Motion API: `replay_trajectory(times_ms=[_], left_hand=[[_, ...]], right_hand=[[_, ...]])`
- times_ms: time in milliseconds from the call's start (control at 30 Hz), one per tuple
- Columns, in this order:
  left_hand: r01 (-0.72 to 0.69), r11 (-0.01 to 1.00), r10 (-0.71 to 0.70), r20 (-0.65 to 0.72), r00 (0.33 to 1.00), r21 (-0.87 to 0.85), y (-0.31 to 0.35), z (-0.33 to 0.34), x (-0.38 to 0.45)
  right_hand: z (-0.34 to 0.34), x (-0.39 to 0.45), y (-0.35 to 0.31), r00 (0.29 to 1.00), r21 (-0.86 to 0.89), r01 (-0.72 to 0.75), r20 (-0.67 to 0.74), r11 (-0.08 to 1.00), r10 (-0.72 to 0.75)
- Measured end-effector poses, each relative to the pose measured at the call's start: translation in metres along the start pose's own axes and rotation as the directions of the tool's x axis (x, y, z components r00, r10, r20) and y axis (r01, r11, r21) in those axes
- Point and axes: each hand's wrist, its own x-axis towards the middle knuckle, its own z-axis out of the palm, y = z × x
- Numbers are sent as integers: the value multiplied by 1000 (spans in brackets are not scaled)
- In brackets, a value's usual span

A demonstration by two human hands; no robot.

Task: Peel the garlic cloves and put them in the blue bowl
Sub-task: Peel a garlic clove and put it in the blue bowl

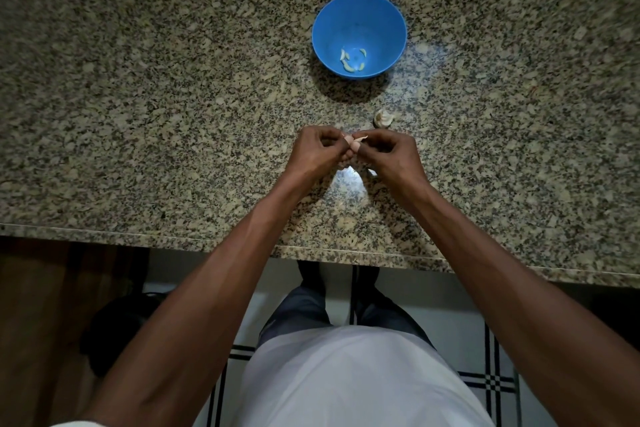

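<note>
Both hands meet over the granite table (173, 97) — the left hand (317, 151) and right hand (389, 152) pinch one garlic clove (354, 146) between curled fingers, a flap of skin sticking up. Farther back, the blue bowl (388, 21) holds peeled cloves (351, 68) — the garlic remnant (383, 118) sits between.

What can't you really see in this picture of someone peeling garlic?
- Head view: the clove is mostly hidden by the left hand and right hand pinching it.
- Cloves in the blue bowl: too small to count surely.
- Garlic piece on the counter: too small and dim to tell how many cloves remain.
</note>
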Motion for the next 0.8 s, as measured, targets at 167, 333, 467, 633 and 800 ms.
replay_trajectory(times_ms=[167, 333, 467, 633, 800], left_hand=[[-16, 1000, 16, -19, 1000, 24, -2, 0, 5], [-59, 995, 65, -72, 995, 78, -4, 2, 6], [-126, 987, 138, -113, 984, 103, -6, 6, 3], [-158, 987, 160, -50, 986, 33, -7, 6, 0], [-77, 992, 75, -24, 997, -104, -6, 8, -4]], right_hand=[[0, 2, -2, 990, 205, -140, 54, 969, 132], [0, 4, -12, 971, 315, -238, 100, 919, 217], [1, 4, -14, 959, 387, -275, 50, 880, 278], [0, 4, -8, 966, 329, -257, 59, 909, 252], [6, 4, -10, 964, 362, -261, 47, 895, 262]])
